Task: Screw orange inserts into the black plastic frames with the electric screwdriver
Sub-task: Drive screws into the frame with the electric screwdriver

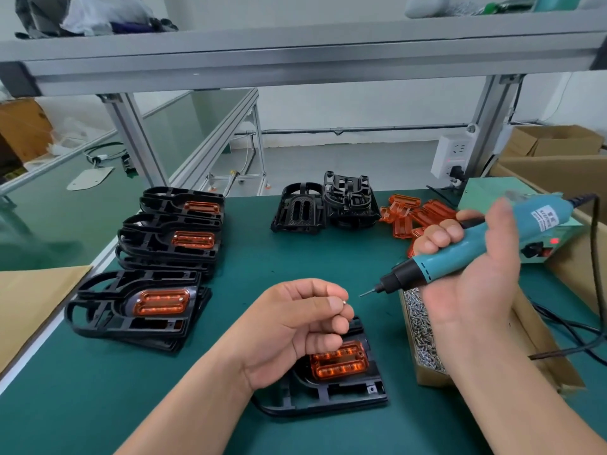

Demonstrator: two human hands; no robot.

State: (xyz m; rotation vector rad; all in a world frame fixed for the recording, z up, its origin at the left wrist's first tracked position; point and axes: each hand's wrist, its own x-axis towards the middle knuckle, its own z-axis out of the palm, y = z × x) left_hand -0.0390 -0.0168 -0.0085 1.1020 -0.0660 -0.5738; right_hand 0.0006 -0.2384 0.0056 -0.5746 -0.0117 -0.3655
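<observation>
A black plastic frame (341,394) lies on the green mat in front of me, with an orange insert (341,361) seated in it. Above it my left hand (295,326) pinches a small silver screw (344,302) between thumb and forefinger. My right hand (466,274) grips the teal electric screwdriver (466,249), tilted with its bit (368,292) pointing left toward the screw, a short gap apart. The left hand hides the frame's upper left part.
Stacks of frames with inserts (164,244) sit at the left. Bare black frames (325,203) and loose orange inserts (415,215) lie at the back. A cardboard box of screws (422,333) stands at my right, beside the screwdriver's power unit (542,247) and cables (578,336).
</observation>
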